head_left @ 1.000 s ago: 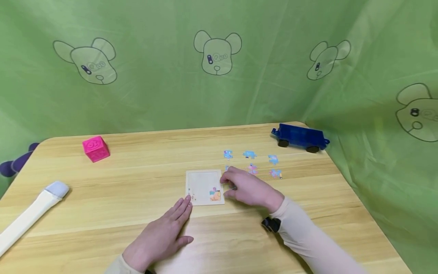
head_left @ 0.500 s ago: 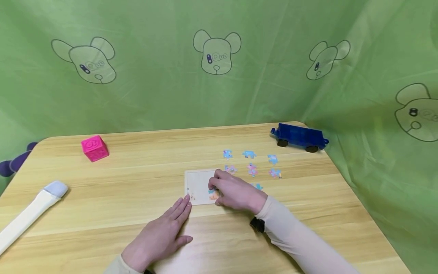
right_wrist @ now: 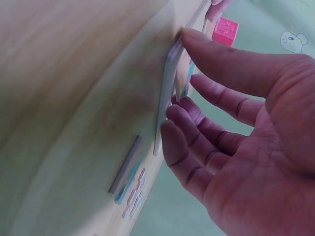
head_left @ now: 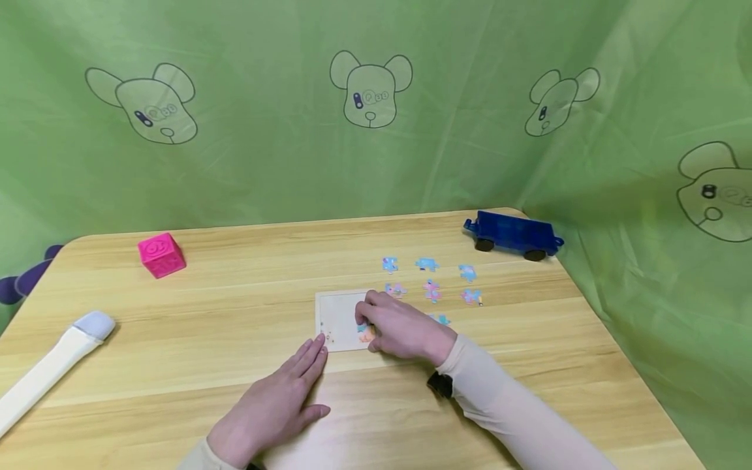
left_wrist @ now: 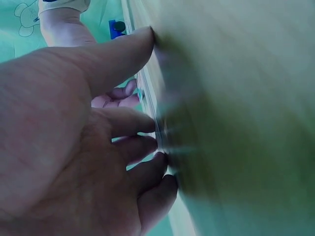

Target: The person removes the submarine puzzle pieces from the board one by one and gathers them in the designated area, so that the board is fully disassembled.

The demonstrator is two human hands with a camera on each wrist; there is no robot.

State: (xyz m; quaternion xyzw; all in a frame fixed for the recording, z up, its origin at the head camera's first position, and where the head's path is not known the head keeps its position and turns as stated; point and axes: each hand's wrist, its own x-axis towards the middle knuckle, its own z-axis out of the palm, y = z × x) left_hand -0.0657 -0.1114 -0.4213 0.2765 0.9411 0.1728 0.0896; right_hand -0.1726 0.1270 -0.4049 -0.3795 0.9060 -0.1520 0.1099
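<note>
A small, pale puzzle board (head_left: pixel 341 310) lies at the middle of the table, with an orange-and-teal puzzle piece (head_left: pixel 365 336) in its lower right corner. My right hand (head_left: pixel 405 328) is over that corner. In the right wrist view, its thumb and bent fingers stand around the puzzle piece (right_wrist: pixel 183 78), the thumb tip by the board's edge. My left hand (head_left: pixel 273 406) lies palm down with straight fingers, their tips at the board's lower left corner. From the left wrist, the fingertips (left_wrist: pixel 160 162) show against the board's edge. My right hand hides the board's right side.
Several loose blue-and-pink puzzle pieces (head_left: pixel 431 290) are spread to the board's upper right. Farther back sits a dark blue toy wagon (head_left: pixel 514 234). A pink cube (head_left: pixel 162 255) stands at back left; a white strap-like object (head_left: pixel 55 369) lies at left. Green fabric (head_left: pixel 264 170) hangs behind the table.
My right hand has moved left from beside the board to over its lower right corner, uncovering loose pieces behind it. It has barely moved over the last half second; my left hand stays put.
</note>
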